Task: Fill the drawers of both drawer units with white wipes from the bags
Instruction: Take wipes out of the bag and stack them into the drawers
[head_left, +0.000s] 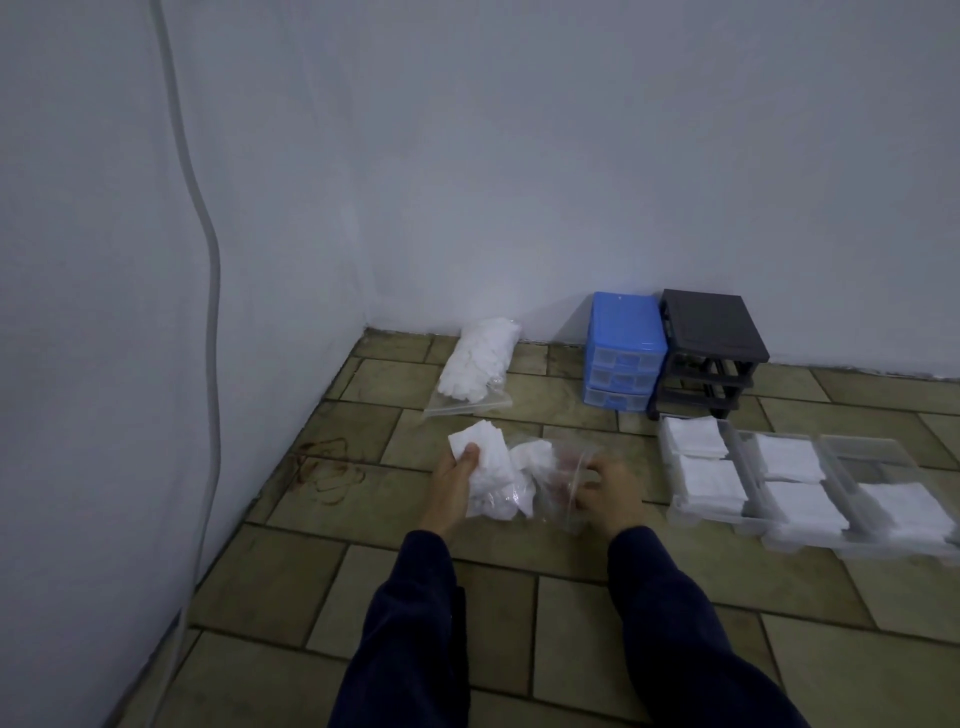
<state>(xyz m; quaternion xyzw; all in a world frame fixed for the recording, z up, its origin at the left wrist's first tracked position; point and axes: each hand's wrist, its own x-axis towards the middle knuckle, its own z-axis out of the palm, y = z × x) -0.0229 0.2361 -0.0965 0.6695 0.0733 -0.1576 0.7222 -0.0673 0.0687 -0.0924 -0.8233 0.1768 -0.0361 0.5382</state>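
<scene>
A person sits or kneels on a tiled floor in the corner of a pale-walled room; only the two dark-sleeved forearms and hands show, and the dim light blurs fine detail. The left hand grips a bunch of white wipes, thumb curled over the top. The right hand pinches the edge of a clear plastic bag; its fingertips are hidden behind the plastic, and the bag's outline is hard to make out. More crumpled wipes lie inside that bag, between the hands. A second bag, stuffed with white wipes, lies farther back near the wall. To its right, against the wall, stands a blue drawer unit with three drawers in place; what they hold cannot be told. Just beside it stands a black drawer unit whose frame looks open, with no drawers in it. In front of the black unit, three clear drawers lie side by side on the floor, each holding flat stacks of white wipes; the rightmost is cut off by the picture's edge. A pale cable runs down the left wall. Bare tiles lie between the hands and the units.
</scene>
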